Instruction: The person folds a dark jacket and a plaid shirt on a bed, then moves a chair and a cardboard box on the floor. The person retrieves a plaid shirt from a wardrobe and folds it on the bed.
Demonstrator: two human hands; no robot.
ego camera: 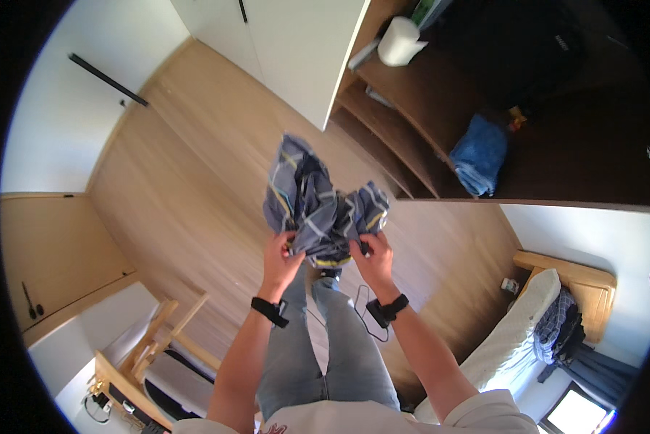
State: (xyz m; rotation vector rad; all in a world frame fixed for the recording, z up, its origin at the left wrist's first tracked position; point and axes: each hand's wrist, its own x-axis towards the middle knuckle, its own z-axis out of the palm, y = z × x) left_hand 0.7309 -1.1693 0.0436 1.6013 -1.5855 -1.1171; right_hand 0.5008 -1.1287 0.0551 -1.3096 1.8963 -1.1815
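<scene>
A crumpled grey plaid cloth garment (pixel 316 209) with white and yellow stripes hangs bunched between my two hands, above the floor. My left hand (pixel 282 260) pinches its near edge on the left side, thumb and fingers closed on the fabric. On the right side, my right hand (pixel 372 257) grips another part of the same edge. Folds hide the garment's exact shape. Each wrist wears a black strap, and the right strap (pixel 387 310) carries a small dark box.
An open wooden wardrobe (pixel 406 103) stands ahead right, holding folded blue jeans (pixel 479 154) and a paper roll (pixel 399 42). Its white door (pixel 297 49) juts out. A bed (pixel 506 325) is at right, a wooden chair (pixel 178 336) at left. A cable (pixel 365 320) lies by my legs.
</scene>
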